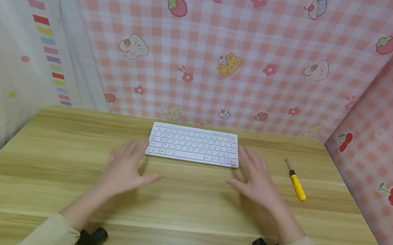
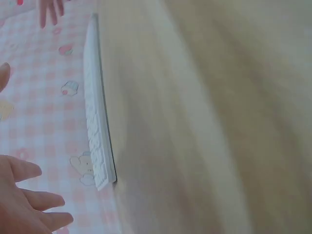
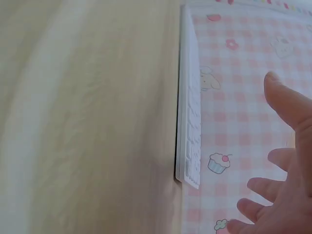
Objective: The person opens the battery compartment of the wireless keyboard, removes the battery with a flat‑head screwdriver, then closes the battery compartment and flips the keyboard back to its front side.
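A white keyboard (image 1: pixel 193 144) lies flat on the wooden table, its long side facing me, between my two hands. My left hand (image 1: pixel 124 171) hovers by its left end, fingers spread and thumb pointing inward. On the other side, my right hand (image 1: pixel 257 181) is held near the right end with its fingers extended and thumb out. Both wrist views show the keyboard (image 2: pixel 97 107) edge-on, with the spread fingers apart from it. Neither hand holds anything.
To the right of my right hand lies a screwdriver (image 1: pixel 297 186) with a yellow handle, its shaft pointing away. A pink checked cloth (image 1: pixel 201 85) hangs behind the table (image 1: pixel 183 213), and more cloth covers both sides. Black wrist cameras are strapped at both sleeves.
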### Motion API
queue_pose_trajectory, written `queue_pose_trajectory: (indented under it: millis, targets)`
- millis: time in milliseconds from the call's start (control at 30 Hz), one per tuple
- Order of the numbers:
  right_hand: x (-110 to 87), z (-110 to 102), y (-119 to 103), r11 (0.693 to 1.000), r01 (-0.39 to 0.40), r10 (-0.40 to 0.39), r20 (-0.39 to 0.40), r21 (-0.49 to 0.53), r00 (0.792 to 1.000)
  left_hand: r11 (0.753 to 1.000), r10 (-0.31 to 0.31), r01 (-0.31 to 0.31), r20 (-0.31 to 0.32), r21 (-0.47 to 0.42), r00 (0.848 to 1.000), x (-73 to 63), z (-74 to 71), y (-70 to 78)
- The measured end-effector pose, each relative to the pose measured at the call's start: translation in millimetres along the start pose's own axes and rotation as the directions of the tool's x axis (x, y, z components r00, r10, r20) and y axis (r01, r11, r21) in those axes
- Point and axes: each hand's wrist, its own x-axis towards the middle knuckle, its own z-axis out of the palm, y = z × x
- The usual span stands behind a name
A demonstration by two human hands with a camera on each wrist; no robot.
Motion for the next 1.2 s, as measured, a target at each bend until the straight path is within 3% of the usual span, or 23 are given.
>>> queue_pose_trajectory:
  millis: [133,233,433,600,867,1033,1200]
  targets:
    - [8.0,1,2,0.995,-0.030,0.033,-0.029,0.092,0.999,0.996,0.011,-0.017,-0.068,-0.090,0.998,11.9,0.9,-3.4]
    - [15.2,1,4,0.985,-0.068,0.074,-0.034,0.157,0.997,0.981,-0.022,0.008,-0.071,-0.194,0.997,19.1,-0.7,-5.4]
    - [26.7,-1,8,0.947,-0.113,0.129,-0.032,0.301,0.991,0.916,-0.121,0.107,-0.014,-0.388,0.992,28.0,-3.3,-8.6]
    - [32.4,1,16,0.906,-0.145,0.161,-0.007,0.398,0.987,0.860,-0.152,0.142,0.020,-0.491,0.988,35.0,2.2,-17.3]
    - [38.1,7,29,0.869,-0.244,0.231,0.083,0.431,0.969,0.790,-0.159,0.183,0.092,-0.585,0.983,45.6,10.7,-37.2]
    - [43.2,12,41,0.872,-0.220,0.197,0.098,0.438,0.975,0.774,-0.171,0.219,0.137,-0.594,0.976,51.0,13.2,-44.8]
    - [46.5,18,50,0.846,-0.186,0.150,0.111,0.500,0.982,0.764,-0.143,0.201,0.143,-0.614,0.979,57.7,18.4,-48.2]
